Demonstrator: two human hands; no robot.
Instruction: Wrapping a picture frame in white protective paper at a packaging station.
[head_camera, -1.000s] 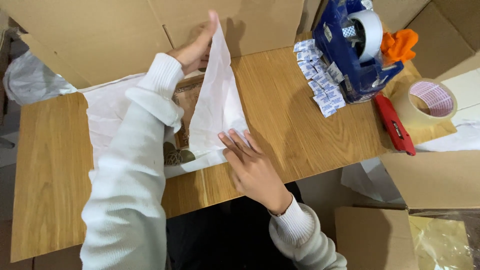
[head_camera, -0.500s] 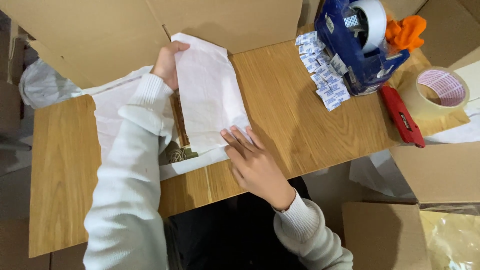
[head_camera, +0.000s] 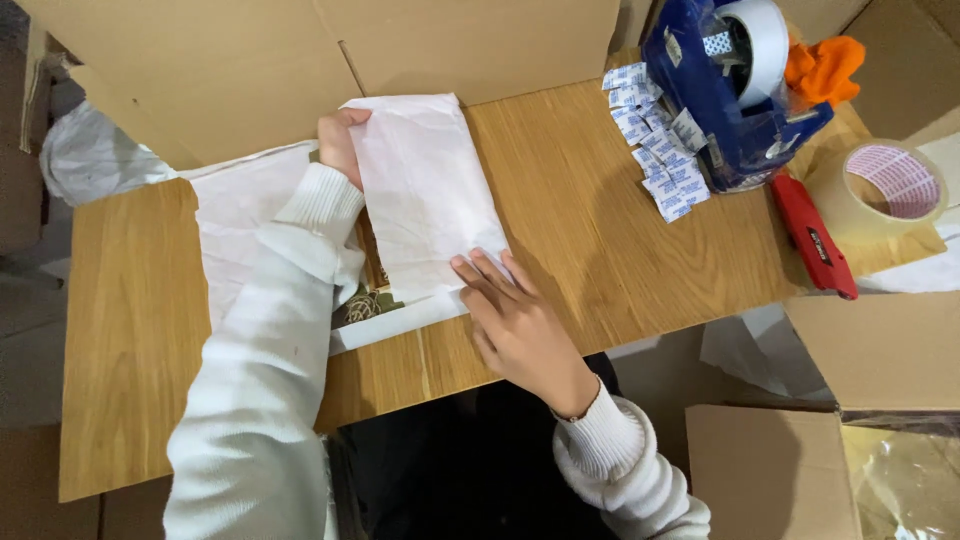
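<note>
Table (head_camera: 620, 250): light wood grain, filling the middle of the frame, bare at centre right and far left.
Room: packing spot, cardboard on every side, grey floor at the left edge.
Big box (head_camera: 330, 50): open brown carton across the top of the frame, flaps down onto the table's far edge.
Side boxes (head_camera: 770, 470): brown cartons at lower right, one lined with clear film; contents hidden.
Paper (head_camera: 425, 195): white tissue sheet at upper centre left, right half folded over into a tall panel, left half flat under the left sleeve.
Inside the fold: small dark item with gold-coloured metal peeking out at the lower edge, kind unclear.
Bag (head_camera: 90, 155): crumpled clear plastic, upper left, off the table's corner.
Dispenser (head_camera: 730, 90): blue tape dispenser with a white roll, upper right.
Tape (head_camera: 890, 190): tan roll lying flat, right edge.
Cutter (head_camera: 812, 238): red, just below the dispenser, between it and the tape.
Cloth (head_camera: 825, 65): orange, behind the dispenser.
Sachets (head_camera: 655, 140): strip of small white packets, touching the dispenser's left side.
Left hand (head_camera: 340, 145): closed, pinching the fold's upper left corner.
Right hand (head_camera: 515, 325): open, fingers spread, pressing the fold's lower right corner flat.
</note>
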